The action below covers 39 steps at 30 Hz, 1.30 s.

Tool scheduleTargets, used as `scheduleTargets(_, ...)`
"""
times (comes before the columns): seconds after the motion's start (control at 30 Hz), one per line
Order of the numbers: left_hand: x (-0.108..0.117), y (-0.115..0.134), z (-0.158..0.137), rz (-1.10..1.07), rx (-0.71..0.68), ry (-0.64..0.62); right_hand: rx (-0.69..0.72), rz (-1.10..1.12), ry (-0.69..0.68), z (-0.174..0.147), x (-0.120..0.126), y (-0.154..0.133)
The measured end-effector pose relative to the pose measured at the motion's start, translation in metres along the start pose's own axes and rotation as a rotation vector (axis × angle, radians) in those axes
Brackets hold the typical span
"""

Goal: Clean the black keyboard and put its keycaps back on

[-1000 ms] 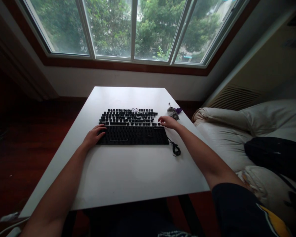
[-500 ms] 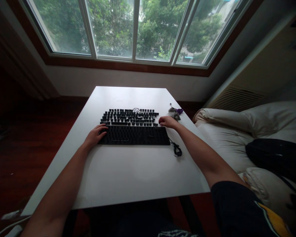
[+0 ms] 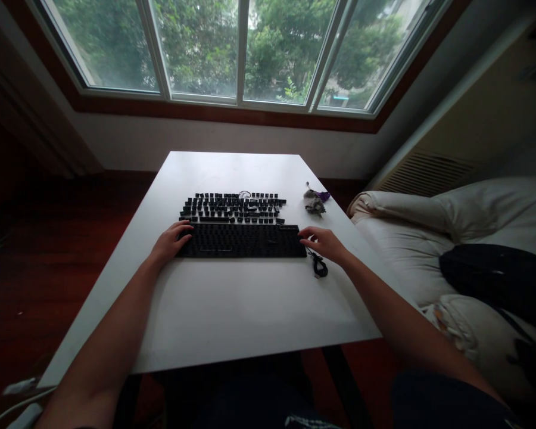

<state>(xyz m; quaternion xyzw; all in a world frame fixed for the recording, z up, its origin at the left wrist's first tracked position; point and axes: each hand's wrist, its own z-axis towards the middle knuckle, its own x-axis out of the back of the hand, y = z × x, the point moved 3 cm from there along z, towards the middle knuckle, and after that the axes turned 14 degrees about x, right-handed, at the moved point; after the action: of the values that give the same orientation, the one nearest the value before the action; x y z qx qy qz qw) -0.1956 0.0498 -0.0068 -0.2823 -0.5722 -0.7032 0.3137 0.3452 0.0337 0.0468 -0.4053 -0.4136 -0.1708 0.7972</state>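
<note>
A long black keyboard (image 3: 241, 241) lies flat on the white table (image 3: 250, 316). My left hand (image 3: 171, 241) wraps its left end, fingers over the far corner and thumb on the near part. At the opposite end is my right hand (image 3: 324, 243), fingertips and thumb slightly apart over the edge; no object shows between them. Behind the keyboard, loose black keycaps (image 3: 232, 207) stand in uneven rows, with a long bar-shaped one among them. A bundled black cable (image 3: 320, 266) sits by the keyboard's right end, below my right hand.
A greyish crumpled bundle (image 3: 313, 204) with a purple part lies at the table's far right. A thin wire loop (image 3: 245, 195) shows behind the keycaps. To the right stands a pale sofa (image 3: 397, 226) with a black bag (image 3: 491, 277). A window (image 3: 236, 53) is ahead.
My right hand has moved from the keycaps near the keyboard's far right corner toward me, to its right end, and its fingers have loosened. My left hand keeps its place.
</note>
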Motion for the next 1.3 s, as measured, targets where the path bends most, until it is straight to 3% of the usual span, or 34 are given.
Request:
scheduleTargets(0.2, 0.0, 0.001, 0.0, 0.003, 0.01, -0.006, 0.074, -0.022, -0.073, -0.018, -0.012, -0.016)
scheduleTargets(0.43, 0.0, 0.001, 0.0, 0.002, -0.001, -0.002, 0.147, -0.145, -0.056, -0.021, -0.019, -0.015)
scheduleTargets(1.3, 0.0, 0.001, 0.0, 0.004, 0.0, -0.006, 0.154, -0.238, -0.162, -0.018, -0.02, -0.016)
